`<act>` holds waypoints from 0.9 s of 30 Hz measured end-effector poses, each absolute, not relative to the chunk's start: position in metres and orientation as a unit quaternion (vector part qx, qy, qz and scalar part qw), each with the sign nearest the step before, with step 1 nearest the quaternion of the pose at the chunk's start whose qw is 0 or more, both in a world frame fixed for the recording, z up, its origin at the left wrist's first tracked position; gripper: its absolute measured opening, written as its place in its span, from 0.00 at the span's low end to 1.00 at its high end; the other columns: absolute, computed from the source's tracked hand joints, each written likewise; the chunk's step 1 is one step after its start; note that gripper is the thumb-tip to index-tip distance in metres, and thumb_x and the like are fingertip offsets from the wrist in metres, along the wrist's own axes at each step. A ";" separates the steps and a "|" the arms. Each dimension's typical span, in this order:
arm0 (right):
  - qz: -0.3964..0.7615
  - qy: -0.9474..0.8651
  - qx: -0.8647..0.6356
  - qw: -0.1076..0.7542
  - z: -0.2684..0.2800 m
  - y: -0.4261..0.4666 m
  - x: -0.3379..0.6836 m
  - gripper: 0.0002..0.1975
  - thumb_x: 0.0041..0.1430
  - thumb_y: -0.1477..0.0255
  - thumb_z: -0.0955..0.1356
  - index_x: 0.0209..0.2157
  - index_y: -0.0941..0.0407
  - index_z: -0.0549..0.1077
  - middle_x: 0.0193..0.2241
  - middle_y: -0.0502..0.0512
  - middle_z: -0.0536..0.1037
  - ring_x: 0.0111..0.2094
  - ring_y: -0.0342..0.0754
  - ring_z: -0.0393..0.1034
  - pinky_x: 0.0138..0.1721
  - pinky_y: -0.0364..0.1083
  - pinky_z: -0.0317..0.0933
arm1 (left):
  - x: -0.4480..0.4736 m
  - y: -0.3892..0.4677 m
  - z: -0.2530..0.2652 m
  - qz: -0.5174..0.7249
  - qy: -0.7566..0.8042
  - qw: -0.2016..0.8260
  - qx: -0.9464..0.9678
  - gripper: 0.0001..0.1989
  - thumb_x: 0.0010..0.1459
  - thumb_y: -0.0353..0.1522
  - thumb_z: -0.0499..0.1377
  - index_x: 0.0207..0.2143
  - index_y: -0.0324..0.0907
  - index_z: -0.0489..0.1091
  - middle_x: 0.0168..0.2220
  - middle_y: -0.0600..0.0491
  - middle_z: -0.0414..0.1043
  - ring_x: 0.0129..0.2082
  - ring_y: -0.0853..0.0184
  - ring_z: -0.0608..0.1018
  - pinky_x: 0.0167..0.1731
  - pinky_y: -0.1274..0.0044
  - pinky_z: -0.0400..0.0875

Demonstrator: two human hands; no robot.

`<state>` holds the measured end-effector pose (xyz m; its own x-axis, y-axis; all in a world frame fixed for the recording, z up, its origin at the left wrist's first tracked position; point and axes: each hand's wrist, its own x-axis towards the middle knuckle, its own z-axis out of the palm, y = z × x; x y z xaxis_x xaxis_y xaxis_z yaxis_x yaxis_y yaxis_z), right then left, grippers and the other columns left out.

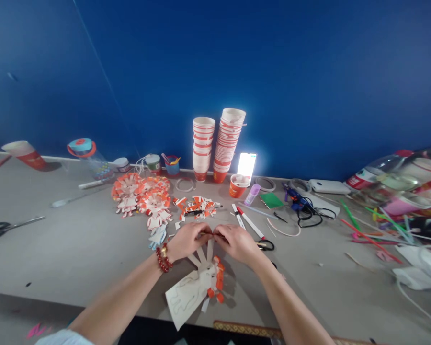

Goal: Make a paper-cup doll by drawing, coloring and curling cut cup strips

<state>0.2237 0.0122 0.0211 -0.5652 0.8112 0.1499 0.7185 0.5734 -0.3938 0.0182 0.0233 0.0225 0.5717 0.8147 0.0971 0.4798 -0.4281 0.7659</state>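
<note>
White paper cutout (194, 289), orange-fringed, aslant

White and orange paper cutout (187, 293), blue wall (215, 62)

Blue wall (326, 72) behind, faint pale line (96, 56) slanting down at left. Grey bench (89, 256) against it. Glow low at mid-wall; upper corners dimmer.

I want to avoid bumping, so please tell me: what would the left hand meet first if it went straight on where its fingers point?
Most likely the right hand: the left hand points towards it, at a paper strip. Whether the two hands touch, I cannot tell.
</note>
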 end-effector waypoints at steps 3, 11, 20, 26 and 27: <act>0.142 -0.872 -0.436 0.170 0.020 0.013 0.224 0.07 0.64 0.73 0.62 0.34 0.55 0.72 0.28 0.53 0.76 0.32 0.48 0.69 0.30 0.43 0.52 | 0.018 0.024 0.025 0.235 0.392 0.368 0.810 0.13 0.64 0.39 0.52 0.35 0.41 0.72 0.30 0.54 0.74 0.28 0.69 0.73 0.27 0.80 0.62; 0.148 -0.874 -0.422 0.189 0.017 0.016 0.224 0.07 0.63 0.73 0.63 0.34 0.55 0.72 0.28 0.53 0.76 0.32 0.48 0.69 0.31 0.43 0.53 | 0.017 0.023 0.030 0.223 0.398 0.325 0.828 0.11 0.63 0.35 0.53 0.35 0.41 0.73 0.31 0.53 0.76 0.29 0.67 0.75 0.29 0.79 0.62; 0.141 -0.875 -0.417 0.202 0.020 0.015 0.223 0.05 0.62 0.74 0.63 0.33 0.55 0.71 0.27 0.52 0.75 0.31 0.47 0.68 0.30 0.43 0.52 | 0.019 0.023 0.025 0.216 0.405 0.286 0.841 0.10 0.63 0.35 0.53 0.33 0.41 0.73 0.30 0.51 0.75 0.31 0.66 0.75 0.31 0.78 0.63; 0.138 -0.877 -0.410 0.211 0.023 0.013 0.223 0.06 0.59 0.76 0.64 0.29 0.54 0.70 0.25 0.51 0.73 0.29 0.46 0.66 0.29 0.42 0.51 | 0.019 0.022 0.025 0.220 0.411 0.331 0.820 0.07 0.59 0.33 0.55 0.33 0.41 0.72 0.29 0.53 0.74 0.29 0.67 0.74 0.29 0.79 0.62; 0.139 -0.877 -0.409 0.212 0.023 0.013 0.223 0.06 0.59 0.77 0.64 0.28 0.54 0.69 0.24 0.51 0.72 0.28 0.46 0.66 0.29 0.42 0.51 | 0.019 0.022 0.026 0.221 0.410 0.343 0.815 0.07 0.58 0.33 0.55 0.33 0.41 0.72 0.29 0.53 0.74 0.29 0.67 0.73 0.29 0.79 0.62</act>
<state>0.2228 0.0129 0.0234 -0.5764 0.7754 0.2578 0.6579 0.6275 -0.4163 0.0185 0.0221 0.0257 0.5658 0.8207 0.0789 0.5170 -0.4277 0.7415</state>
